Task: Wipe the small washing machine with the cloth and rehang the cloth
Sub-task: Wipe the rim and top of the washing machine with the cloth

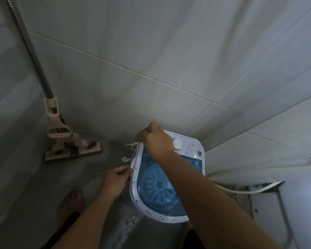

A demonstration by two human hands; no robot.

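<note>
The small washing machine [190, 147] stands on the wet floor by the tiled wall. It is white with dark speckles, a round dial, and a blue see-through lid [162, 186] over the pulsator. My left hand [115, 180] grips the machine's left rim, fingers pinched on the edge. My right hand [154, 139] reaches across the lid to the back left corner, fingers curled around a thin white cord [131, 145] that loops off that corner. No cloth shows in either hand or anywhere in view.
A beige flat mop [70, 148] leans in the left corner on a grey pole. A white plug [125, 159] lies on the floor beside the machine. A white hose [241, 191] runs at the right. My bare foot [71, 200] stands to the left of the machine.
</note>
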